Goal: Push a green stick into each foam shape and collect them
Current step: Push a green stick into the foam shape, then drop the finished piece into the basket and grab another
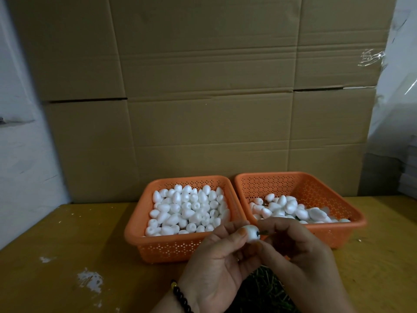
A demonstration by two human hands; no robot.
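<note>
Stick going into foam, near tabletop front edge

Left hand (pixel 216 260) fingers clamp foam shape (pixel 251 233); right hand (pixel 300 251) fingers pinch green stick (pixel 261 233) — its tip is buried, its length hidden by fingers. Dark stick pile (pixel 264 288) below the hands — blurry, partly covered.

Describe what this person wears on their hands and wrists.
The left hand is bare, with a bracelet of dark round beads and one yellow bead on its wrist, and what looks like a thin ring on one of its fingers. The right hand is bare; no sleeve shows on either forearm.
</note>
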